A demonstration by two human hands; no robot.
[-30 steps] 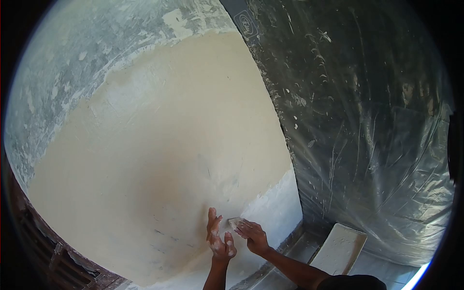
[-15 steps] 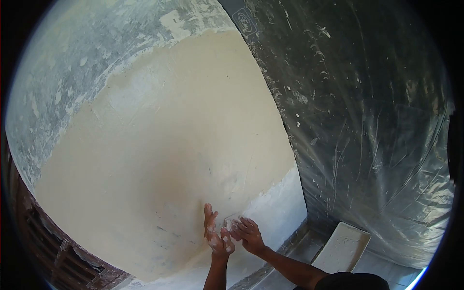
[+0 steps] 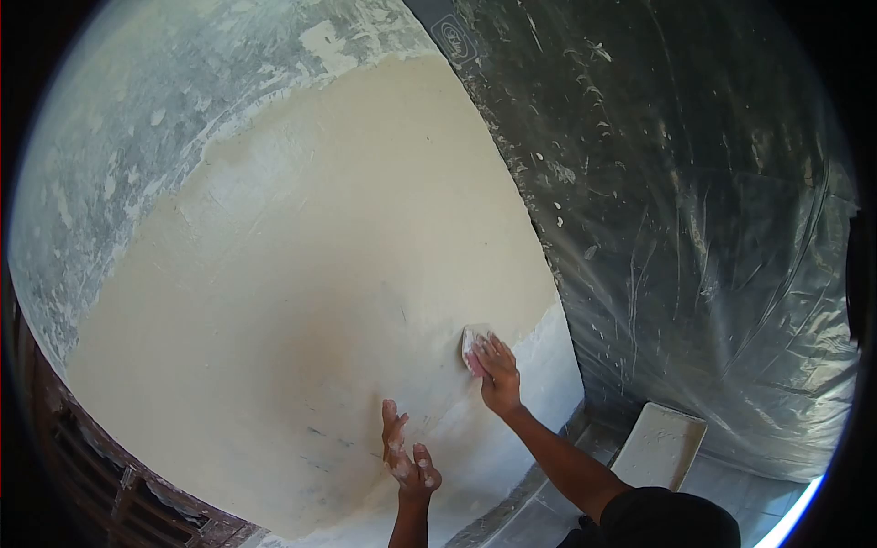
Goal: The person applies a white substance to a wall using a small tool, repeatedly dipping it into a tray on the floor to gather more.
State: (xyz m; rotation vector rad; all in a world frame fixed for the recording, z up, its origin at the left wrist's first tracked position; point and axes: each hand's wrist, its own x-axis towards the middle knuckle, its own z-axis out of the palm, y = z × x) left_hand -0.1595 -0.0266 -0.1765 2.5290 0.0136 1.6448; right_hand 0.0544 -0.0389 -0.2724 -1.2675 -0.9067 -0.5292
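The right hand [image 3: 498, 370] gripped a small flat tool [image 3: 473, 352], which looked pinkish and was smeared with white paste. The fingers lay over this tool, and its face was against the wall [image 3: 301, 247], near the right edge of the beige coat [image 3: 411, 164]. Lower and to the left of it was the left hand [image 3: 411, 468]. It was open, with fingers spread and pointing upward, and white paste was on the skin; whether it touched the wall, I could not tell. Around the beige coat, the upper left part of the wall was grey and patchy, and the lower right part was whiter. To the right hung a dark plastic sheet [image 3: 713, 228] with pale splashes. Below this sheet, a shallow pale tray [image 3: 660, 447] rested on the grey floor [image 3: 731, 493]. A brown grille [image 3: 119, 493] stood at the lower left.
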